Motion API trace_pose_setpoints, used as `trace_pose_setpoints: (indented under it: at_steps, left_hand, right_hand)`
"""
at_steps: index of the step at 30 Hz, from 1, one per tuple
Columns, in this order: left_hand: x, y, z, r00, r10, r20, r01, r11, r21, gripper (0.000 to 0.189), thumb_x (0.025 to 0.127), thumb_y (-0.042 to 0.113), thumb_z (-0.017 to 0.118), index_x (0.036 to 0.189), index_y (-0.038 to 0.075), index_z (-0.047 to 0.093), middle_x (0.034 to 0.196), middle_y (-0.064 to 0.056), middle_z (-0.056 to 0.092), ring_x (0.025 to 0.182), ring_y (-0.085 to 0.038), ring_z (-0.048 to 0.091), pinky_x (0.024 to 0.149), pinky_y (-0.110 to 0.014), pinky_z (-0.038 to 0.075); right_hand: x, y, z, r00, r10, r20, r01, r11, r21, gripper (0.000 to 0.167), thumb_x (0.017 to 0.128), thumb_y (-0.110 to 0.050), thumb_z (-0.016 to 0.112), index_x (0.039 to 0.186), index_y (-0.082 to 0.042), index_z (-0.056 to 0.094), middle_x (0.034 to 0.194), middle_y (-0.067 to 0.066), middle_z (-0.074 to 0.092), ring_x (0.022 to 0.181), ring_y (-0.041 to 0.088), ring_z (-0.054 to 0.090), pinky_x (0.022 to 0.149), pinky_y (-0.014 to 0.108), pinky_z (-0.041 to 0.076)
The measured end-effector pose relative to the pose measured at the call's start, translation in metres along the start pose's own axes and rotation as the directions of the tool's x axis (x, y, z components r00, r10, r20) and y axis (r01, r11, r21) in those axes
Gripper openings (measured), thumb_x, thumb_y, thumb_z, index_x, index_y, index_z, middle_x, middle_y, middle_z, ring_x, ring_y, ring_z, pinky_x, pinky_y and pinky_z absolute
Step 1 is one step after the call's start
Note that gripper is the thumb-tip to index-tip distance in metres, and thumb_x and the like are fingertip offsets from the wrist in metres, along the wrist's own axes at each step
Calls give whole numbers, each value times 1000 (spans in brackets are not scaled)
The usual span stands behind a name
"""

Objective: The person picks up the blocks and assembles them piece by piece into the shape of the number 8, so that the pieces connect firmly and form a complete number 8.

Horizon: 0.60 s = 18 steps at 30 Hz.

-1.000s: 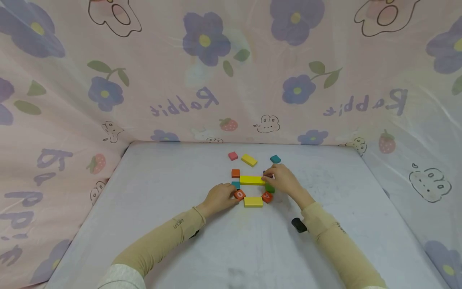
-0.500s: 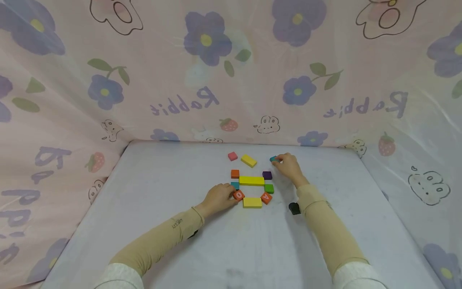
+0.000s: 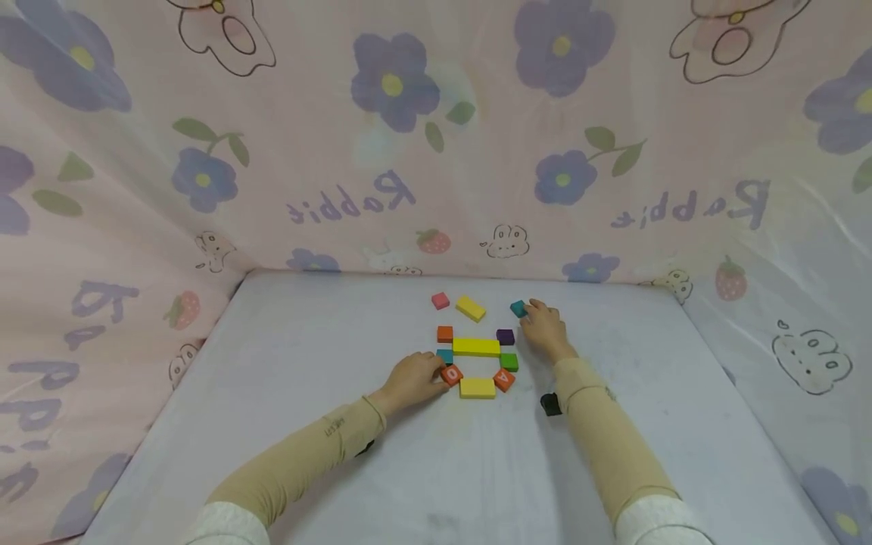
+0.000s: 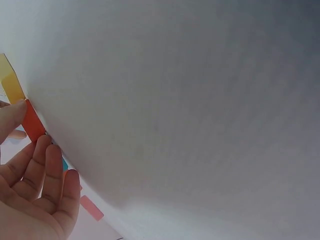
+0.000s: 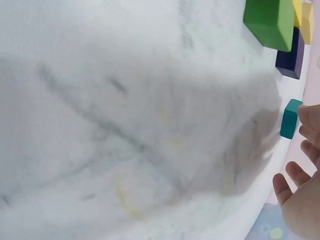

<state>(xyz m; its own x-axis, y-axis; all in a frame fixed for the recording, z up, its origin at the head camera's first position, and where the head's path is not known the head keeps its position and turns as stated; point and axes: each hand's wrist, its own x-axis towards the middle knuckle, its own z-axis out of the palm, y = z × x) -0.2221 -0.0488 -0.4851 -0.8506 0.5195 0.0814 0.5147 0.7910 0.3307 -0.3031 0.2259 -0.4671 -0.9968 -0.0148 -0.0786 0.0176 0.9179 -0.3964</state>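
My left hand [image 3: 413, 381] pinches an orange-red block marked O [image 3: 452, 375] between thumb and fingers; the left wrist view shows thumb [image 4: 14, 117] and fingertips at the block's two ends. Farther back, my right hand [image 3: 545, 329] is beside a small teal block [image 3: 519, 309]. In the right wrist view a fingertip meets or nearly meets this teal block [image 5: 290, 119], while the other fingers are loosely bent. Between the hands lie a long yellow block [image 3: 476, 347], a purple block [image 3: 506, 337], a green block [image 3: 509, 362] and a red block marked A [image 3: 504, 379].
A pale yellow block [image 3: 478, 388] lies at the near side. An orange block [image 3: 445, 334] and a partly hidden teal block [image 3: 445, 356] line the left. A pink block [image 3: 440, 300] and another yellow block [image 3: 471, 308] lie at the back. Patterned cloth [image 3: 470, 151] encloses the white table [image 3: 306, 325].
My right hand has left the purple block, reached back to the far teal block, then shifted slightly right of it. My left hand stays at the O block.
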Motion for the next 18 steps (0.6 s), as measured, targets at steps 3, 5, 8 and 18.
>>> trace_pose_setpoints:
  at_steps: [3, 5, 8, 18]
  left_hand:
    - [-1, 1, 1, 1000, -4, 7, 4, 1000, -3, 30, 81, 32, 71, 101, 10, 66, 75, 3, 56, 66, -9, 44, 60, -20, 37]
    - [-1, 1, 1, 1000, -3, 1, 3, 1000, 3, 30, 81, 32, 71, 101, 10, 66, 75, 3, 56, 66, -10, 44, 60, -20, 37]
    - [0, 0, 2, 1000, 2, -14, -2, 1000, 20, 31, 80, 33, 71, 100, 10, 67, 74, 3, 56, 65, -10, 44, 59, -20, 37]
    - [1, -1, 3, 1000, 8, -19, -7, 999, 32, 29, 81, 32, 71, 99, 10, 67, 74, 3, 56, 64, -9, 43, 58, -20, 35]
  right_hand:
    - [-1, 5, 4, 999, 7, 37, -7, 1000, -8, 47, 96, -16, 36, 141, -4, 37, 152, 16, 27, 133, 49, 25, 102, 66, 28]
    - [-1, 7, 6, 999, 11, 49, -10, 1000, -14, 47, 96, -14, 34, 142, -5, 35, 152, 16, 27, 133, 49, 25, 103, 66, 27]
    - [0, 5, 6, 998, 14, 61, -13, 1000, -13, 47, 96, -14, 32, 143, -5, 35, 152, 16, 28, 133, 48, 25, 104, 65, 26]
    - [2, -5, 4, 998, -21, 67, 26, 997, -71, 43, 96, -15, 36, 138, -8, 44, 146, 15, 37, 129, 47, 30, 102, 62, 32]
